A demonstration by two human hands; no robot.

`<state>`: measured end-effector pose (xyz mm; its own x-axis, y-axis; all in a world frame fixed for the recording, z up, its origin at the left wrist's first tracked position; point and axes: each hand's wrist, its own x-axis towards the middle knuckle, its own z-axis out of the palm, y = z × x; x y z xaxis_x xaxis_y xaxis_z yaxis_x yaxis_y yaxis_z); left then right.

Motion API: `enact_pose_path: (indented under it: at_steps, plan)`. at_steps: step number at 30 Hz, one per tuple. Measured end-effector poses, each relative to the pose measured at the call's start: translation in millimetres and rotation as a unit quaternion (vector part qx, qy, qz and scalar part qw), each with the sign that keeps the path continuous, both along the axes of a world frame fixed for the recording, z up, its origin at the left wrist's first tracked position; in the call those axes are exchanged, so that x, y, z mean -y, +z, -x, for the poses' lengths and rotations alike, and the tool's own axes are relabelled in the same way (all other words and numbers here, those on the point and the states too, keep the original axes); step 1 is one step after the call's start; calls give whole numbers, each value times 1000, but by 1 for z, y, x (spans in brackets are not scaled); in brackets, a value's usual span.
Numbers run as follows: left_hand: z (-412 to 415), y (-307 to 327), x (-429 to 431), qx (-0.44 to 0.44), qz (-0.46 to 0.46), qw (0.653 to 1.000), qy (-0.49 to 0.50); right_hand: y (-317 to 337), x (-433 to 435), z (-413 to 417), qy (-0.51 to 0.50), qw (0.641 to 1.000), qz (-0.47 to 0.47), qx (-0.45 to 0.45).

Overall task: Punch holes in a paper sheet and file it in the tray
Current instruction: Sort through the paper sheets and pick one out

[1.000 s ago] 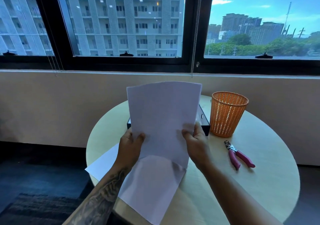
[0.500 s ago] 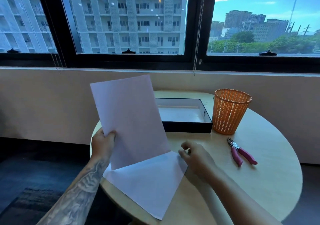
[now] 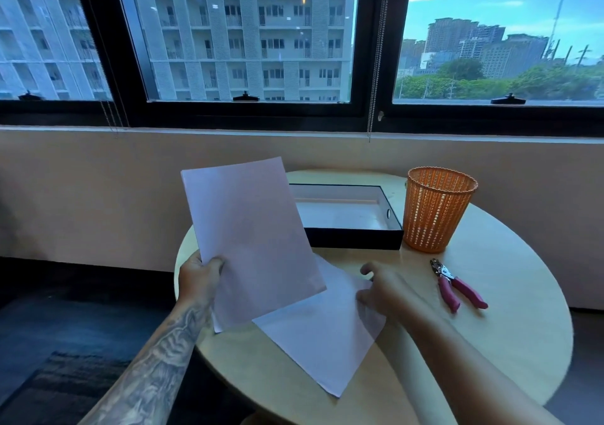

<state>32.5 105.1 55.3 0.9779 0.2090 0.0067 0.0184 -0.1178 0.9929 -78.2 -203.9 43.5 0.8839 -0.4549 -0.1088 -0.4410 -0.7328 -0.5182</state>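
Observation:
My left hand (image 3: 201, 276) grips a white paper sheet (image 3: 251, 238) by its lower left edge and holds it upright above the table's left side. A second white sheet (image 3: 322, 336) lies flat on the round table. My right hand (image 3: 382, 289) hovers low over that sheet's right corner, fingers apart, holding nothing. The black tray (image 3: 356, 238) with a white inside stands at the back of the table, partly hidden by the raised sheet. The pink-handled hole punch (image 3: 456, 285) lies on the table to the right of my right hand.
An orange mesh basket (image 3: 436, 209) stands right of the tray, touching its corner. The round wooden table (image 3: 510, 343) ends close to a beige wall below a dark-framed window. Dark floor lies to the left.
My right hand let go of the raised sheet and dropped toward the flat sheet on the table. My left hand carried the raised sheet to the left, uncovering the tray.

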Motion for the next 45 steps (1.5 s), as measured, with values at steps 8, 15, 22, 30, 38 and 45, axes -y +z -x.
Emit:
enact_pose_path:
  at_steps: [8,15,22,30,38,45]
  plan:
    - [4,-8,1,-43,-1,999,-27,19,15,7,33,986,110,-121]
    - [15,2,12,-27,-9,999,-36,10,28,17,45,994,68,-66]
    - [4,-9,8,-52,-25,998,-3,35,59,35,-102,961,-172,190]
    - [14,-3,28,-64,-48,997,-20,67,44,38,-102,838,-352,404]
    - [22,4,64,-104,12,981,-163,50,12,33,-82,858,-353,365]
    - [36,-7,77,-173,95,965,-169,56,-3,35,0,818,-459,346]
